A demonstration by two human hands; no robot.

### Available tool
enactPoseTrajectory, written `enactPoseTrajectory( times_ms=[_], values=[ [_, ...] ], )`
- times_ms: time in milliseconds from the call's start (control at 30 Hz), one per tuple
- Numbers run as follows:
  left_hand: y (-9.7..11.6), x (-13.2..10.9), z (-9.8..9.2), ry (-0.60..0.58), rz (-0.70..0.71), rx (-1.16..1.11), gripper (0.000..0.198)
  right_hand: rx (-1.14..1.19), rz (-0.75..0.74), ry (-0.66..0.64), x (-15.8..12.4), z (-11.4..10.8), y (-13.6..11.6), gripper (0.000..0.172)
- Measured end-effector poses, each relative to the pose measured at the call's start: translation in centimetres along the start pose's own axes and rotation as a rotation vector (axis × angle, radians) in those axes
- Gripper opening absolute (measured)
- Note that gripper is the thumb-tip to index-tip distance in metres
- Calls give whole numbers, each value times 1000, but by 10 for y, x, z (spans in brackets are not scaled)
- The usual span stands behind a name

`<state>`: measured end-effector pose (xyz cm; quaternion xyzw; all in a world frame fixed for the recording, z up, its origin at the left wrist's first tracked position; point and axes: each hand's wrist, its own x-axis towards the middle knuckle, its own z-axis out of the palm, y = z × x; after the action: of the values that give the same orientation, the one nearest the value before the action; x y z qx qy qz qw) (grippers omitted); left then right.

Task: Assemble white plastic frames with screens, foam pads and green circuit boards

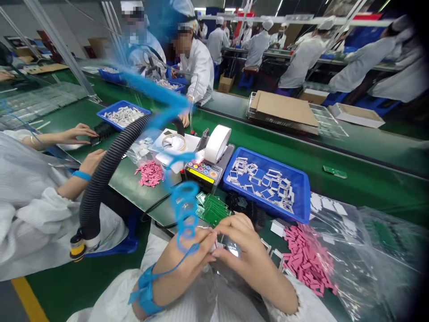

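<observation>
My left hand point(187, 252), with a blue wrist strap point(147, 288) and coiled blue cord, meets my right hand point(243, 243) in front of my body. Fingers and thumbs of both pinch a small white piece point(219, 245) with a pinkish edge; most of it is hidden, so its exact kind does not show. A shiny clear surface shows under my right fingers. Just beyond my fingertips lie green circuit boards point(214, 209). To the right of my right hand are a few loose white frames point(276, 258) and a heap of pink strips point(306, 257).
A blue tray point(303, 197) of white rectangular frames stands ahead. Left of it is a tape dispenser point(204, 172) with a white roll point(217, 143). More pink pieces point(149, 173) lie further left. A black hose point(112, 165) arches beside a co-worker's hands point(80, 134). Plastic bags point(360, 264) lie right.
</observation>
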<state>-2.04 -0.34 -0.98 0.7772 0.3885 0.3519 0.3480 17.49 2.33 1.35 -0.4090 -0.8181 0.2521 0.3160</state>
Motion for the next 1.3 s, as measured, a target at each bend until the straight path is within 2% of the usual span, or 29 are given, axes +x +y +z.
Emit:
enactPoseTrajectory(
  times_ms=[100,200,267,333,400,433,533,600,700,800,967,1167,1300],
  values=[
    [-17,-10,10,64,-22,0,49,-40,108,-28,5,14,-2,25],
    [-35,-14,12,155,-41,-56,40,-44,193,-94,12,27,-3,18],
    [-43,-13,8,209,-152,-147,30,-21,227,-102,19,33,0,13],
    [-49,-13,1,274,-377,-377,25,30,266,-63,27,36,6,13],
    [-53,-17,-6,349,-602,-727,29,108,295,6,36,37,14,18],
    [-56,-20,-8,395,-667,-901,32,145,299,35,39,37,17,20],
    [-66,-33,-12,536,-741,-1339,27,196,254,111,41,38,25,17],
    [-72,-41,-11,588,-751,-1543,20,196,222,146,39,40,27,13],
    [-77,-49,-11,582,-778,-1747,15,209,200,184,37,43,30,12],
    [-77,-50,-13,502,-755,-1851,14,221,198,227,39,45,32,14],
    [-80,-44,-14,419,-650,-1906,14,170,259,261,44,48,30,16],
    [-86,-40,-6,379,-631,-1958,14,260,293,274,41,53,28,14],
    [-86,-40,-2,392,-637,-1962,15,320,284,285,42,56,29,13]
  ],
)
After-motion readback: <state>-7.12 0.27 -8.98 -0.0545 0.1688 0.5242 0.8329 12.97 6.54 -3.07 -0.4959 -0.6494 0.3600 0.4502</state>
